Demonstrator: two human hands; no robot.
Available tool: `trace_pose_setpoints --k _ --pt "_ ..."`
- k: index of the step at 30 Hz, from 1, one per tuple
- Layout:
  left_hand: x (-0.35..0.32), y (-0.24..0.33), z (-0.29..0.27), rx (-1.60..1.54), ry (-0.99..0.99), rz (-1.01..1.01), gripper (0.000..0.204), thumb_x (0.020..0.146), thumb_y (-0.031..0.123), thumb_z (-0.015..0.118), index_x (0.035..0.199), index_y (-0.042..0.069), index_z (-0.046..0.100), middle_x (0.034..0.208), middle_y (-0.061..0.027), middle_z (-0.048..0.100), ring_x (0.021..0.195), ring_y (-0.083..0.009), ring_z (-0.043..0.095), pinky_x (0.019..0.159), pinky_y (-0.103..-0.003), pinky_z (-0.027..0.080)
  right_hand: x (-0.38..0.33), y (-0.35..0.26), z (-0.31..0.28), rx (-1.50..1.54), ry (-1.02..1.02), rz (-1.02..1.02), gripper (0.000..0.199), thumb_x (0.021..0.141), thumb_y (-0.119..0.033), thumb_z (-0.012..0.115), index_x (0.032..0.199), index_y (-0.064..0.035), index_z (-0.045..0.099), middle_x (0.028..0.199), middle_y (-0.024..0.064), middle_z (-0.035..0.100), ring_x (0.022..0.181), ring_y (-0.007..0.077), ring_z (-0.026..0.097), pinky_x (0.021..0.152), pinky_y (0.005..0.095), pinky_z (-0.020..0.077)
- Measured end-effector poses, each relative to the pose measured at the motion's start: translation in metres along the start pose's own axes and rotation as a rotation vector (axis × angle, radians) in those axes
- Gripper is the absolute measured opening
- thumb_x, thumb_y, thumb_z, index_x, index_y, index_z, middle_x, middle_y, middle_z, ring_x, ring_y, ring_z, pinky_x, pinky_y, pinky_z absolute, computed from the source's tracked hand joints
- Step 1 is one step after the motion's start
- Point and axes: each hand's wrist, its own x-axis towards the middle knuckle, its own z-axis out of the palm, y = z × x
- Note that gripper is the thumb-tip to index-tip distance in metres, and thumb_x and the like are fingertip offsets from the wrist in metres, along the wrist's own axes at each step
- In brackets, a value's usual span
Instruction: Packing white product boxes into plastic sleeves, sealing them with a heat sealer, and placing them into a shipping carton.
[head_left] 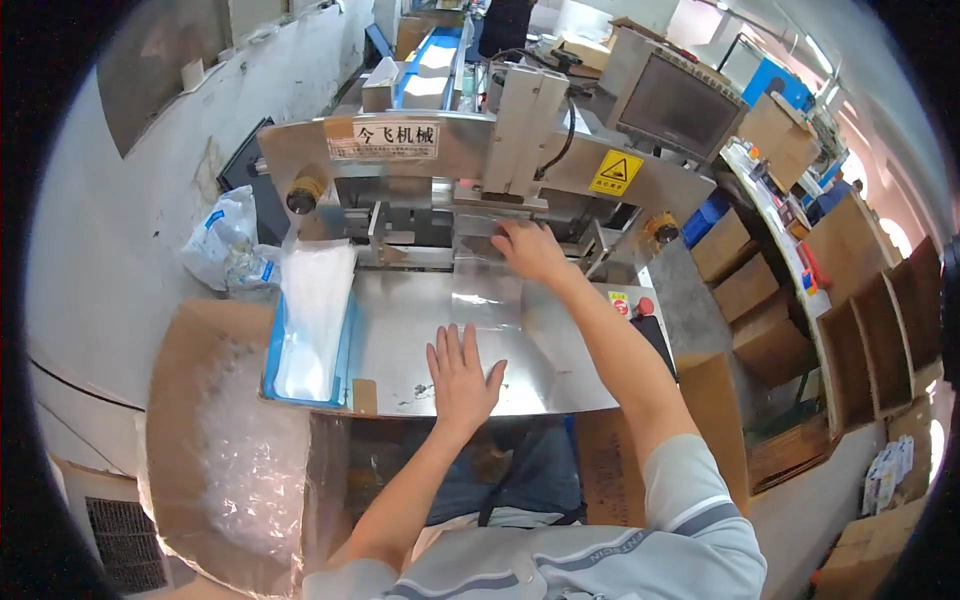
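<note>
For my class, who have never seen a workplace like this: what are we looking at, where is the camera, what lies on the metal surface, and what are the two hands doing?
The one picture comes from a wide fisheye camera on the person's head, looking down, so straight edges bend near the rim and the forearms enter from below. The person sits at a steel table that is part of a metal machine with a yellow warning sticker. A clear plastic bag lies flat on the table. The right hand presses the bag's far end at the machine's opening; the left hand lies flat, fingers spread, near the bag's near edge. Neither hand grips anything. On the left sits a blue tray with a stack of clear bags. A big cardboard box lined with plastic stands lower left. A screen stands upper right.
</note>
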Motion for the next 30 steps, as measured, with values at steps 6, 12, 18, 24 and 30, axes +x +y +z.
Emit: trace_pose_setpoints --k 6,12,18,24,30 --pt "-0.004 -0.004 -0.002 -0.1 0.161 -0.111 0.083 0.092 0.038 0.066 0.148 -0.008 0.028 0.152 -0.0317 0.03 0.144 -0.0496 0.024 0.117 -0.061 0.019 0.01 -0.008 -0.011 -0.027 -0.09 0.074 0.042 0.099 -0.039 0.052 0.117 -0.0019 0.058 0.11 0.0237 0.069 0.105 0.0423 0.065 0.094 0.0592 0.0454" --pt "-0.004 -0.012 0.003 -0.177 0.222 -0.121 0.079 0.095 0.036 0.063 0.149 -0.009 0.027 0.152 -0.0312 0.031 0.144 -0.0501 0.024 0.118 -0.061 0.018 0.011 -0.005 -0.017 0.033 -0.092 0.105 0.052 0.099 -0.042 0.051 0.133 -0.0036 0.056 0.126 0.0262 0.063 0.122 0.0427 0.057 0.107 0.0545 0.0383" --pt "-0.004 -0.013 0.002 -0.18 0.177 -0.129 0.076 0.095 0.036 0.062 0.148 -0.008 0.03 0.149 -0.0316 0.035 0.143 -0.0499 0.027 0.118 -0.06 0.019 -0.067 -0.01 -0.019 0.655 0.232 0.271 0.034 0.092 -0.018 0.062 0.12 0.0012 0.062 0.119 0.0199 0.066 0.105 0.0302 0.065 0.089 0.0389 0.0524" --pt "-0.005 -0.012 0.0 -0.18 0.153 -0.105 0.074 0.095 0.035 0.062 0.147 -0.008 0.032 0.148 -0.0315 0.037 0.142 -0.0498 0.029 0.117 -0.06 0.02 -0.179 -0.017 0.015 0.783 0.311 0.512 0.012 0.088 -0.006 0.058 0.086 0.002 0.066 0.087 0.011 0.067 0.082 0.0204 0.064 0.072 0.0327 0.05" --pt "-0.005 -0.011 0.003 -0.181 0.147 -0.091 0.072 0.096 0.035 0.061 0.146 -0.007 0.032 0.148 -0.0305 0.037 0.142 -0.0492 0.029 0.117 -0.06 0.02 -0.203 -0.027 0.018 0.741 0.345 0.435 0.012 0.082 -0.001 0.055 0.082 -0.0003 0.067 0.083 0.0133 0.065 0.078 0.0262 0.063 0.072 0.0348 0.0493"
